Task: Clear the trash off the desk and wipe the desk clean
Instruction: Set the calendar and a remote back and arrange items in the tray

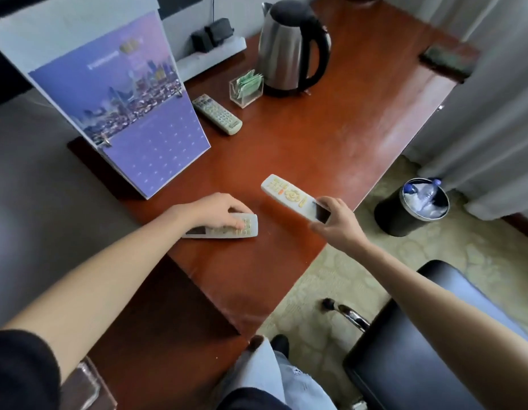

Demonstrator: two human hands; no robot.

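The red-brown wooden desk [316, 137] runs from near left to far right. My left hand [215, 210] rests on a white remote [251, 229] that lies flat near the desk's front edge, its fingers curled over the remote's keys. My right hand [335, 217] grips the screen end of a second white remote with yellow keys [286, 193], holding it tilted just above the desk. On the floor to the right stands a black trash bin [404, 216] with plastic bottles inside.
A purple calendar [123, 105] stands at the left. Behind it lie a third remote [217, 113], a clear holder with green packets [246, 88], a steel kettle [289, 45] and a power strip [209, 53]. A black chair [419, 344] stands at the near right.
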